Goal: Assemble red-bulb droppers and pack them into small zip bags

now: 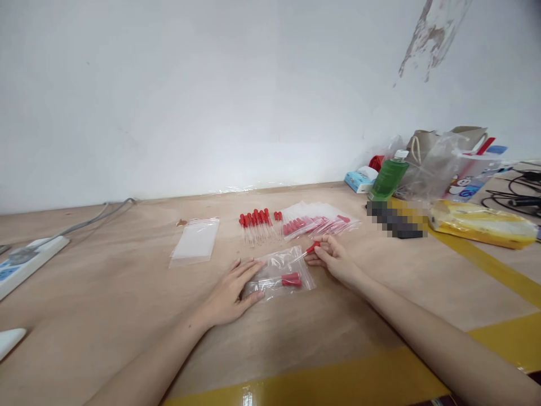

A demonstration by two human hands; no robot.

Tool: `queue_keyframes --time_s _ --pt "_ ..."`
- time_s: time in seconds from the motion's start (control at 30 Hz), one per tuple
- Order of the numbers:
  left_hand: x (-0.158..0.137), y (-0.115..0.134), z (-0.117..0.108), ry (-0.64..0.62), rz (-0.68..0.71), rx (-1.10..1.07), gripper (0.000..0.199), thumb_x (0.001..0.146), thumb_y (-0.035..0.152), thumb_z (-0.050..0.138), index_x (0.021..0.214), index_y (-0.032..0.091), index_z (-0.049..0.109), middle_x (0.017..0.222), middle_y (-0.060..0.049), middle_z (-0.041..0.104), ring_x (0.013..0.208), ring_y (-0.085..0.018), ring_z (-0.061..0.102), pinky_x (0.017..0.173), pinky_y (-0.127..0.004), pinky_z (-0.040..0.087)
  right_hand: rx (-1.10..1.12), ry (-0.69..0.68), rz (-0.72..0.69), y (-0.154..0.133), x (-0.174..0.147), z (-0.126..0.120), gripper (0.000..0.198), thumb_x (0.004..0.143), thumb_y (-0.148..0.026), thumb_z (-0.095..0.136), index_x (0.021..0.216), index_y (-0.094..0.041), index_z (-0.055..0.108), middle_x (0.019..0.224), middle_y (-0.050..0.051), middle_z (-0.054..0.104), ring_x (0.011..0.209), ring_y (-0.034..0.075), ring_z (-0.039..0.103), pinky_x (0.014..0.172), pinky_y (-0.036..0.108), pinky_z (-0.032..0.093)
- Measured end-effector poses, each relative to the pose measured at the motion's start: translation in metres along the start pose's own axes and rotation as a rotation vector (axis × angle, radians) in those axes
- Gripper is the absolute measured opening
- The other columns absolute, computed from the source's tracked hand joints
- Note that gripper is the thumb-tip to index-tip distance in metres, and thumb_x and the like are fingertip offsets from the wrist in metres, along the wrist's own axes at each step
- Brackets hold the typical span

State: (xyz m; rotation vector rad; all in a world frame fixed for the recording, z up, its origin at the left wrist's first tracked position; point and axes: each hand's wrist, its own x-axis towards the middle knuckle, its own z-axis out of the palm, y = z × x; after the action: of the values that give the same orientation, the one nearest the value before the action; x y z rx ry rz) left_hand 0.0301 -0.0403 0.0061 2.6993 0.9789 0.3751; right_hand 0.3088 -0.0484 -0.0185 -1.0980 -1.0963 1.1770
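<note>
A clear zip bag lies flat on the brown-covered table, with two red-bulbed pieces inside it. My left hand rests on the bag's left end, fingers stretched out and apart. Between the fingertips of my right hand is a dropper with a red bulb. Its thin clear tube points left, at the bag's right end; whether the tip is inside the mouth I cannot tell. Beyond the bag, several loose droppers lie in a row, bulbs away from me. Right of them several filled bags overlap.
Flat unused-looking zip bags are stacked to the left. A power strip with a grey cable sits at far left. At right stand a green bottle, a tissue pack and a yellow packet. A wall closes off the back.
</note>
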Motion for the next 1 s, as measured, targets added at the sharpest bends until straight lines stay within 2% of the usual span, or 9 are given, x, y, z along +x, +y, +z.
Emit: queue_keyframes --time_s 0.13,0.2,0.27,0.5,0.63,0.7,0.77,0.83,1.0 --pt "0.0 0.0 -0.001 -0.005 -0.002 0.005 0.055 0.087 0.042 0.04 0.137 0.026 0.023 0.138 -0.002 0.036 0.129 -0.021 0.028 0.108 -0.045 0.02 -0.402 -0.164 -0.152 -0.004 -0.003 -0.007 0.025 0.069 -0.039 0.061 0.083 -0.019 0.054 0.077 0.002 0.059 0.068 0.014 0.056 0.064 0.029 0.045" --pt "0.0 0.0 -0.001 -0.006 -0.004 0.006 0.055 0.087 0.043 0.04 0.137 0.026 0.024 0.137 -0.002 0.037 0.128 -0.021 0.029 0.108 -0.045 0.02 -0.61 -0.18 -0.244 -0.005 -0.004 -0.008 0.02 0.071 -0.035 0.06 0.081 -0.018 0.061 0.075 0.002 0.058 0.065 0.013 0.053 0.061 0.028 0.043" --pt "0.0 0.0 -0.001 -0.002 -0.005 0.006 0.055 0.087 0.043 0.041 0.136 0.025 0.026 0.137 -0.003 0.038 0.128 -0.021 0.029 0.107 -0.045 0.021 -0.714 -0.184 -0.299 -0.006 -0.004 -0.007 0.018 0.072 -0.033 0.06 0.083 -0.018 0.064 0.076 0.003 0.058 0.066 0.014 0.052 0.061 0.027 0.042" --pt "0.0 -0.002 0.001 0.003 0.007 0.004 0.054 0.087 0.042 0.041 0.136 0.025 0.027 0.137 -0.004 0.038 0.128 -0.022 0.029 0.107 -0.046 0.021 -0.78 -0.239 -0.34 0.0 -0.002 0.008 0.016 0.076 -0.028 0.057 0.083 -0.02 0.069 0.071 0.003 0.063 0.066 0.014 0.055 0.061 0.026 0.042" --pt "0.0 -0.001 0.001 0.002 0.0 0.003 0.054 0.087 0.042 0.042 0.136 0.025 0.026 0.138 -0.004 0.037 0.129 -0.022 0.028 0.107 -0.045 0.021 -0.828 -0.291 -0.445 -0.002 -0.003 0.014 0.02 0.079 -0.025 0.051 0.086 -0.022 0.07 0.079 0.003 0.065 0.077 0.017 0.056 0.071 0.03 0.043" --pt "0.001 0.0 0.0 0.008 -0.001 -0.009 0.052 0.087 0.041 0.042 0.134 0.024 0.028 0.137 -0.005 0.038 0.128 -0.022 0.029 0.107 -0.045 0.02 -0.772 -0.322 -0.429 -0.004 -0.003 0.014 0.022 0.08 -0.023 0.048 0.088 -0.021 0.068 0.084 0.003 0.067 0.079 0.017 0.057 0.073 0.03 0.043" --pt "0.001 0.001 -0.001 0.017 0.003 -0.041 0.047 0.086 0.039 0.043 0.129 0.023 0.034 0.135 -0.006 0.041 0.127 -0.022 0.032 0.108 -0.045 0.019 -0.702 -0.275 -0.352 -0.007 -0.002 0.011 0.022 0.079 -0.024 0.048 0.089 -0.018 0.067 0.083 0.004 0.067 0.074 0.016 0.058 0.068 0.028 0.045" --pt "0.001 0.002 -0.003 0.026 0.005 -0.086 0.036 0.085 0.038 0.045 0.117 0.021 0.041 0.132 -0.007 0.044 0.124 -0.021 0.036 0.108 -0.045 0.02 -0.686 -0.164 -0.323 -0.011 0.001 0.007 0.02 0.077 -0.023 0.048 0.085 -0.016 0.066 0.078 0.004 0.067 0.067 0.014 0.058 0.061 0.026 0.045" --pt "0.001 0.002 -0.002 0.033 0.002 -0.154 0.019 0.084 0.036 0.046 0.095 0.021 0.042 0.13 -0.009 0.045 0.123 -0.022 0.037 0.106 -0.048 0.02 -0.921 0.102 -0.487 -0.032 0.023 0.008 0.014 0.072 -0.018 0.05 0.075 -0.017 0.064 0.069 0.002 0.063 0.062 0.012 0.053 0.06 0.024 0.041"
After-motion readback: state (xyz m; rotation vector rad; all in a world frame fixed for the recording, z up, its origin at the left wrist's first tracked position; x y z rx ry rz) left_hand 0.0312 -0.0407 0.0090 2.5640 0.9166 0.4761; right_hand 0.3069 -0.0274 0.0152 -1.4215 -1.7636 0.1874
